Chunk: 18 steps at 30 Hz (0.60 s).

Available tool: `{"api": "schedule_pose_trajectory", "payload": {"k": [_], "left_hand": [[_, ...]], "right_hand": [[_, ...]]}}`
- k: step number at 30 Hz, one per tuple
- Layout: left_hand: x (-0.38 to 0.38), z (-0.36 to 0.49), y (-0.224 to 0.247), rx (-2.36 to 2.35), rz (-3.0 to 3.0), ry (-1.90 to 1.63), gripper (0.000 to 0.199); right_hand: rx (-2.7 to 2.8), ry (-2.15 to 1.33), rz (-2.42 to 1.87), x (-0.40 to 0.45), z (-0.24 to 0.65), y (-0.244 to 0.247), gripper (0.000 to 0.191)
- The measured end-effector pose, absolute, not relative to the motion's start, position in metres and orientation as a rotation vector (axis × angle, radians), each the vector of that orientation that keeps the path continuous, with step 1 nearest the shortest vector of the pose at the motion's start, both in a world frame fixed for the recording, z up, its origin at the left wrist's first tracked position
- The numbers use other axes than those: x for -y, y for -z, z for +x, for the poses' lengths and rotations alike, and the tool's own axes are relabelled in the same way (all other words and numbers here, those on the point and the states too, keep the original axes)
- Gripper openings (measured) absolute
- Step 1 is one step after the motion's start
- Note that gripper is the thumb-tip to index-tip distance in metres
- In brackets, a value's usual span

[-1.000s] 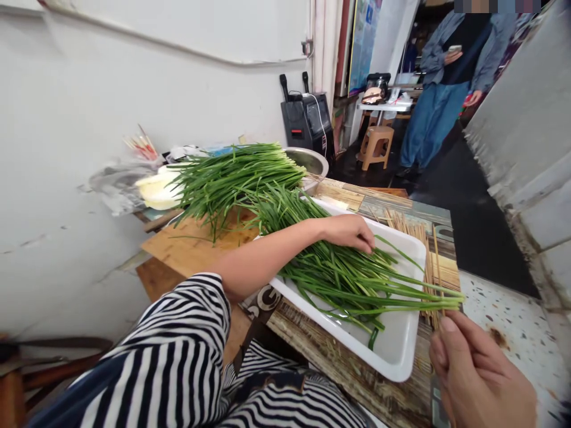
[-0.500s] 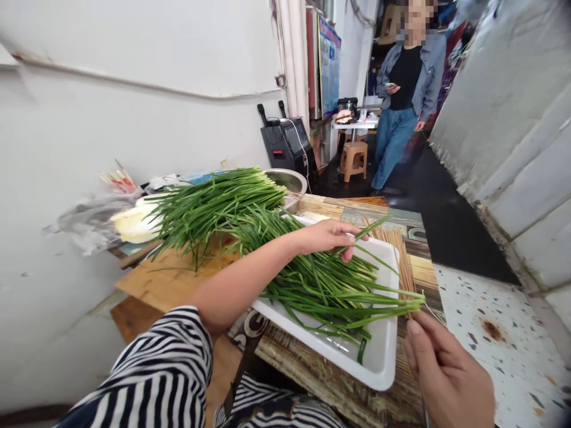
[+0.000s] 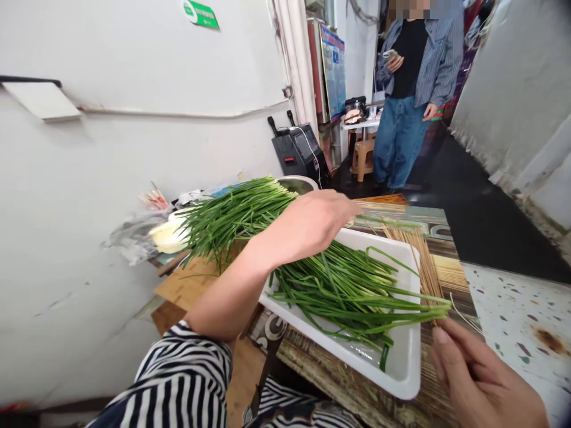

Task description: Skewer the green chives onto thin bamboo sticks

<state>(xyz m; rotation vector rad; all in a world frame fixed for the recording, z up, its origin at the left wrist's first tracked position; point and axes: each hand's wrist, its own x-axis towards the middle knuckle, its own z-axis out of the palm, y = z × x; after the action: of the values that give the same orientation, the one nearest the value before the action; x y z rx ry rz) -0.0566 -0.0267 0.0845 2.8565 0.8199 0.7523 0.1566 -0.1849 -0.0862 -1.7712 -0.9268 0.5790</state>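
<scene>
A white tray [image 3: 408, 380] holds long green chives [image 3: 339, 282], and several pale stem ends reach over its right rim. Just below those ends, my right hand [image 3: 488, 371] is closed in a pinch on a thin skewer, mostly hidden by the fingers. My left hand [image 3: 319, 223] is above the tray's far left edge, its fingers closed on a blurred green chive blade that stretches right. Behind my left forearm lies a thick chive bundle [image 3: 236, 208]. Bare wooden skewers [image 3: 428, 264] lie beside the tray's right end.
A metal bowl [image 3: 301, 183] stands behind the bundle. At left are a pale yellow container [image 3: 169, 238] and plastic bags [image 3: 134, 238]. Farther back, a black speaker [image 3: 301, 151] is by the wall, and a person [image 3: 404, 101] stands near a stool [image 3: 363, 159].
My left hand has moved up and back from over the tray's chives, carrying the blade. My right hand keeps its pinch. The camera view has shifted, and the person is closer.
</scene>
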Motion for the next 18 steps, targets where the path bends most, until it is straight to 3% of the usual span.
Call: {"api": "schedule_pose_trajectory", "payload": {"k": [7, 12, 18], "left_hand": [[-0.008, -0.053, -0.028, -0.938, 2.603, -0.067, 0.027], [-0.018, -0.042, -0.004, -1.06, 2.405, -0.348, 0.023], [-0.006, -0.018, -0.005, -1.005, 1.702, -0.561, 0.036]], "right_hand": [[0.959, -0.543, -1.758, 0.184, 0.149, 0.073, 0.056], [0.942, -0.555, -1.71, 0.182, 0.148, 0.074, 0.053], [0.949, -0.582, -1.667, 0.182, 0.149, 0.073, 0.049]]}}
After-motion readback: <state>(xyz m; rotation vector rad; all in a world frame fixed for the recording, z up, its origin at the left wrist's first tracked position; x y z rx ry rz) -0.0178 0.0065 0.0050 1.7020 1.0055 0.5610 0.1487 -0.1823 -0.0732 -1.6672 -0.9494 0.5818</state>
